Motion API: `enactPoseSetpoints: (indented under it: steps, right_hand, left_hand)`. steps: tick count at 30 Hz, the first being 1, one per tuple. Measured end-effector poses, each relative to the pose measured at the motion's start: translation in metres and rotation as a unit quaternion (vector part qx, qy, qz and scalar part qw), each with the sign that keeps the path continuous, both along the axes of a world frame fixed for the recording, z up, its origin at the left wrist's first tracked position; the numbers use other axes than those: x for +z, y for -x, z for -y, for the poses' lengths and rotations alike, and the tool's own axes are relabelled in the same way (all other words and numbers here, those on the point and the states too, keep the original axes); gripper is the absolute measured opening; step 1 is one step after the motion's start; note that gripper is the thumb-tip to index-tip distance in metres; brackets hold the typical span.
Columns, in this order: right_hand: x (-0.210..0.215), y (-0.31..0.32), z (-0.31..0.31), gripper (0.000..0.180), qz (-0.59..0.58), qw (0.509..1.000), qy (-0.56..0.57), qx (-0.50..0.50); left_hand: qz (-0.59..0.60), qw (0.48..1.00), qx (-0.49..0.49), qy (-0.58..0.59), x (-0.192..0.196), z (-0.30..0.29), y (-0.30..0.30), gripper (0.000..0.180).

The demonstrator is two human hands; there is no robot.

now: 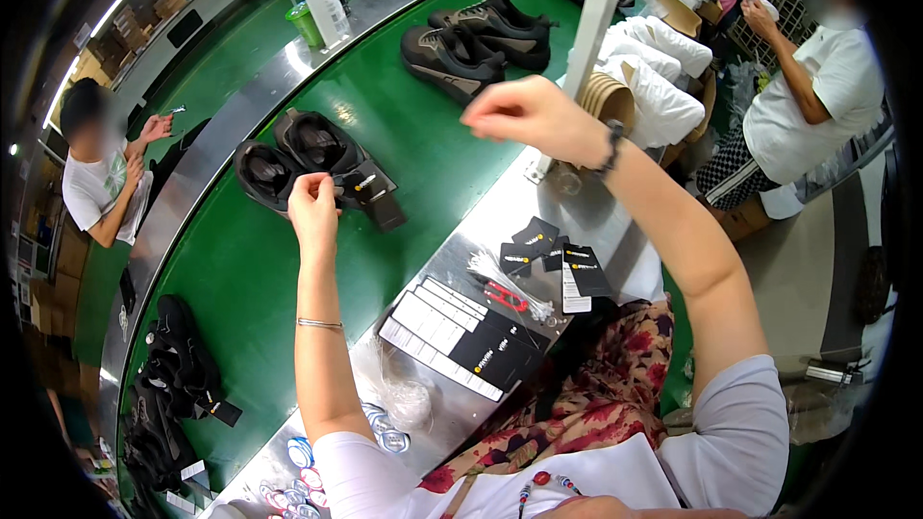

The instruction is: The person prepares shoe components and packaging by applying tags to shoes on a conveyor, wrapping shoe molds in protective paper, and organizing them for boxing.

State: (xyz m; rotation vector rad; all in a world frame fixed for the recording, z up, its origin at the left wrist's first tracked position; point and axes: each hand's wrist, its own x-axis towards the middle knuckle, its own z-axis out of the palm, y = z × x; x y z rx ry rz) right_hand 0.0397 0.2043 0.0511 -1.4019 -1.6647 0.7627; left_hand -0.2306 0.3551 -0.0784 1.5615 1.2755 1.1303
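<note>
Two bare hands over a green work surface (413,250), arms reaching in from the lower edge. Left hand (314,213): thumb and fingertips drawn into a pinch just beside the black hang tags (386,211) at the near pair of dark shoes (258,171). Cannot tell whether a string or tag edge sits between the fingertips; the detail is too small. Thin bracelet on this wrist.

Right hand (538,120): raised, apart from the shoes, fingers loosely curled and pointing left. Blurred; cannot tell whether it grips anything thin. Dark beaded band at the wrist.

The near pair sits side by side, openings up, ahead of the left hand; the tags lie against its right side. A second dark pair (452,62) stands farther off, beyond the right hand. More dark shoes (173,356) cluster at lower left, some tagged.

On the metal ledge (437,452) nearest the body: overlapping black-and-white cards (466,336), a red-handled tool (507,296), white plastic fasteners (540,308), loose black tags (529,234), a clear plastic bundle (409,404), round stickers (300,452).

White-wrapped bundles (673,111) at upper right. One co-worker (96,187) at left, another (803,125) at right, holding a white item.
</note>
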Motion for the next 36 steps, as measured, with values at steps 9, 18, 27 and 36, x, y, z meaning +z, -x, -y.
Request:
enactPoseSetpoints:
  steps: [9,18,27,36]
  right_hand:
    - [-0.134,-0.070,0.148,0.032,0.101,0.966,0.185,-0.148]
    - [-0.148,-0.048,0.153,0.050,0.187,0.951,0.218,-0.117]
    - [-0.141,-0.049,0.158,0.045,0.147,0.960,0.213,-0.106]
    - [-0.063,-0.036,0.129,0.019,-0.180,0.962,0.206,-0.015]
  left_hand:
    - [-0.150,0.917,-0.335,-0.155,-0.010,0.130,-0.086,0.011]
    - [-0.367,0.810,-0.407,-0.209,-0.042,0.187,-0.130,0.015]
    - [-0.312,0.805,-0.479,-0.157,-0.031,0.166,-0.138,0.013]
    - [-0.175,0.833,-0.515,-0.101,0.072,0.153,-0.153,0.016]
